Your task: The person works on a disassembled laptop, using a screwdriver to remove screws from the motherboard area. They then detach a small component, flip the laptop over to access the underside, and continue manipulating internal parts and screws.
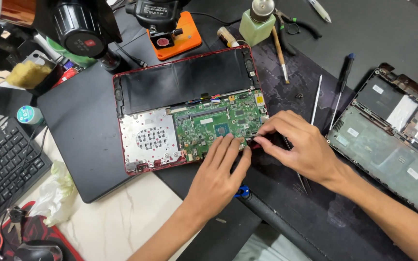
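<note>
On the opened laptop [185,106] — left hand [218,174] flat, fingers together; right hand [298,145] pinching at the green board's [218,123] edge.

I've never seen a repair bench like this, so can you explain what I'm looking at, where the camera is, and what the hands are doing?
The single picture comes from a camera on the person's head, looking down. An opened red laptop lies on a dark mat, showing its black battery and green circuit board. The left hand rests flat on the board's lower edge. The right hand pinches something small at the board's right edge; what it is, I cannot tell. The removed bottom cover lies right, with screwdrivers and a green pump bottle behind.
</note>
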